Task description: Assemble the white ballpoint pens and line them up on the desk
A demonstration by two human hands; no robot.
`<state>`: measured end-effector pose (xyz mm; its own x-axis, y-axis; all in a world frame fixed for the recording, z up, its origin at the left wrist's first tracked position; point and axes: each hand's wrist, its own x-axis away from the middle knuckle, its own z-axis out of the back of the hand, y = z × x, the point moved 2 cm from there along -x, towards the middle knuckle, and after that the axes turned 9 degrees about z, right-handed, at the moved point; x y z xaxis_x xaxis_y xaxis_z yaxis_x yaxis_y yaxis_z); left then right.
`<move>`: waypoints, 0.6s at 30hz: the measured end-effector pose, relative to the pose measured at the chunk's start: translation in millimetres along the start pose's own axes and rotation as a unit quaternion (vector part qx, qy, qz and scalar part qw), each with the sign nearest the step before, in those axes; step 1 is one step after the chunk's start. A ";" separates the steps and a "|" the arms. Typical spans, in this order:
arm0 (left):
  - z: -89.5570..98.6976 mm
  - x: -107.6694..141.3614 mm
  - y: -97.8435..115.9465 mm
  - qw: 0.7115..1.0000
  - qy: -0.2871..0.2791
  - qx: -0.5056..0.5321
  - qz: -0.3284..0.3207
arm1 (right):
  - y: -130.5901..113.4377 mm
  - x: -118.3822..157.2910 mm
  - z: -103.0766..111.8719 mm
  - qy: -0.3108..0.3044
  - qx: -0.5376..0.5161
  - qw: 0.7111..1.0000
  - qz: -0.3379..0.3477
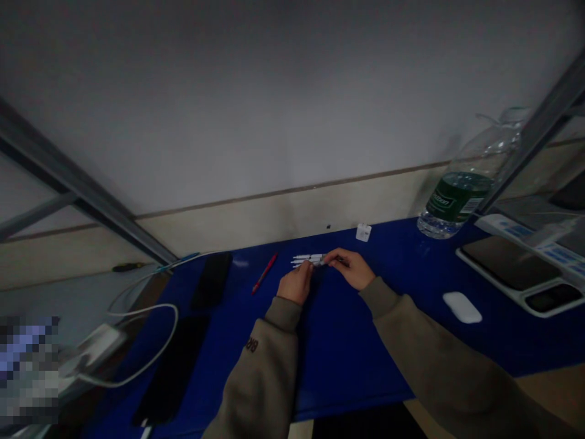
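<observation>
Several white pens lie side by side on the blue table, near its back edge. My left hand is closed at the near side of the pens, its fingertips on a pale pen. Close beside it, my right hand pinches the right end of that pen between thumb and fingers. The fingers cover much of the pen. A red pen lies slanted to the left of my left hand.
Two dark phones lie at the left by a white cable. A white charger is at the back. On the right are a water bottle, a white rounded case and a white-framed device.
</observation>
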<state>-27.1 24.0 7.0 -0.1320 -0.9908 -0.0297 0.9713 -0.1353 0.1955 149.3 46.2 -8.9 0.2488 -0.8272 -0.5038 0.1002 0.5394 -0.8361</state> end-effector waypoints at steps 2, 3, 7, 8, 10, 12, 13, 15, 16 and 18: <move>1.7 0.9 0.9 1.000 0.011 -0.010 0.010 | -0.1 -0.2 0.2 -0.002 -0.015 1.000 -0.013; 2.3 1.3 1.1 1.000 0.014 -0.015 0.015 | -0.6 -0.2 0.2 -0.002 -0.023 1.000 -0.018; 5.5 3.0 -0.7 0.999 0.019 -0.018 0.048 | -4.2 0.3 2.4 0.011 -0.043 0.998 -0.039; 6.8 3.5 -1.3 0.998 0.022 -0.013 0.057 | -4.6 0.2 3.8 0.017 -0.045 0.998 -0.044; 10.0 4.8 -1.9 0.997 0.028 -0.001 0.070 | -3.5 -0.6 6.9 0.030 -0.049 0.997 -0.050; 13.8 6.2 -1.2 0.996 0.037 0.008 0.075 | 0.4 -1.7 9.9 0.044 -0.050 0.996 -0.053; 16.0 6.8 -0.4 0.996 0.045 0.009 0.077 | 3.1 -2.2 11.4 0.054 -0.046 0.996 -0.052; 20.4 8.1 1.6 0.994 0.064 0.005 0.086 | 9.2 -2.6 14.7 0.077 -0.025 0.996 -0.047; 22.3 8.6 2.9 0.993 0.071 0.001 0.091 | 12.4 -2.3 16.9 0.093 -0.004 0.995 -0.042; 25.4 9.4 5.6 0.992 0.078 -0.005 0.099 | 18.8 -0.3 22.7 0.130 0.072 0.988 -0.032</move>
<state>-27.9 13.8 32.7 0.0924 -0.9853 -0.1437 0.9774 0.0621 0.2023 173.0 60.3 -19.6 -0.0174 -0.8627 -0.5054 0.2484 0.4859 -0.8380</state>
